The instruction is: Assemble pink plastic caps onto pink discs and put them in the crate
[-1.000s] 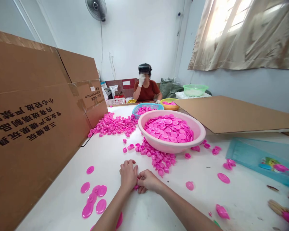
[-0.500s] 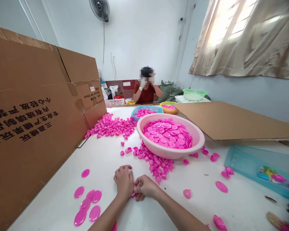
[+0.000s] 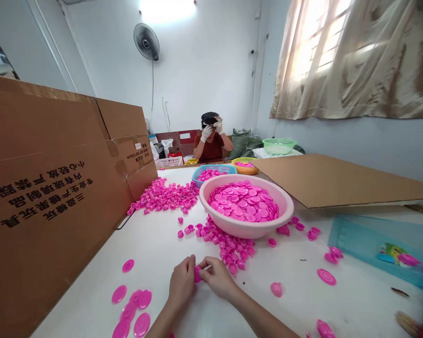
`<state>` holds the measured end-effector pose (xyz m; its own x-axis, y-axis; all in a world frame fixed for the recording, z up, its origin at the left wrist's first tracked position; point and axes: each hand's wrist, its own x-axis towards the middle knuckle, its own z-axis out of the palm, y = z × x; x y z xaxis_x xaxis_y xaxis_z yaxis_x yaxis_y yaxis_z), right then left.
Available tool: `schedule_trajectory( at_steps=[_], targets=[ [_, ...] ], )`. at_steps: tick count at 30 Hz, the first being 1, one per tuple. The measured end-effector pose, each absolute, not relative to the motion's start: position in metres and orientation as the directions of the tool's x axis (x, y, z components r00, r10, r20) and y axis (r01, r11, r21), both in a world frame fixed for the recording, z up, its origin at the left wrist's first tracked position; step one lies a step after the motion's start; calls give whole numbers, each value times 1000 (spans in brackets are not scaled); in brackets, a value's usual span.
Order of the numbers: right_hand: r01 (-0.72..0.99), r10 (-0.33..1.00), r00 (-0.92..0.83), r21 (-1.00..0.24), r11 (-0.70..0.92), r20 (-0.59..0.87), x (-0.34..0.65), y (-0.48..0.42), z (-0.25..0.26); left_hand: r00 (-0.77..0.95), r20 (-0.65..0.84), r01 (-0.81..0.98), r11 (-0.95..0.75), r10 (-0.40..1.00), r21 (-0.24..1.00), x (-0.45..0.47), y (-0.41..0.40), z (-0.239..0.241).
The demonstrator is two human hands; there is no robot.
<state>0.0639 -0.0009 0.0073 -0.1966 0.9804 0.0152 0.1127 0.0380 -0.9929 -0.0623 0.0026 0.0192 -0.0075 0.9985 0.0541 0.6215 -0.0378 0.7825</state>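
Observation:
Between my hands, above the white table [image 3: 91, 300], is a small round pink plastic piece [image 3: 198, 274], partly covered by my fingers. My right hand [image 3: 216, 277] pinches its right side between thumb and fingertips. On the left edge, my left hand [image 3: 184, 278] is closed around it, its fingertips mostly hidden. Beyond my hands lies a loose pile of tiny pink cups [image 3: 229, 244]. Several flat pink discs [image 3: 119, 294] lie left of my forearm, some overlapping. A pink basin [image 3: 289, 211] heaped with pink discs [image 3: 245, 202] stands past the cups.
A large cardboard box [image 3: 56, 155] walls off the left. More pink cups [image 3: 169, 195] spread beside it. Behind the basin are a blue basket [image 3: 196, 177] and a yellow bowl [image 3: 246, 170]. A cardboard sheet [image 3: 338, 180] and blue tray [image 3: 359, 239] lie right. A gloved person [image 3: 211, 143] sits opposite.
My hands have lifted slightly, turning the pink piece so more of its round face shows. My left fingers have curled in from lying flatter. The view has tilted upward.

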Motion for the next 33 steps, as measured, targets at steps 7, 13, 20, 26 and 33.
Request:
schedule_trajectory(
  at_steps=[7,13,20,26,33],
  targets=[
    [-134,956,-292,-991,-2,38,56,-3,9,42,181,566,-173,983,806,-64,4,17],
    [-228,963,-257,-973,19,79,49,-4,13,56,210,601,-200,976,774,-66,9,15],
    [-91,973,-200,-991,95,112,50,-9,32,49,257,580,-237,965,779,-67,9,14],
    [-42,965,-261,-999,-9,3,50,-11,24,54,296,593,-269,954,759,-65,9,21],
    [157,951,-292,-976,152,102,59,-21,37,-172,648,782,-296,742,548,-114,-50,63]
  ],
)
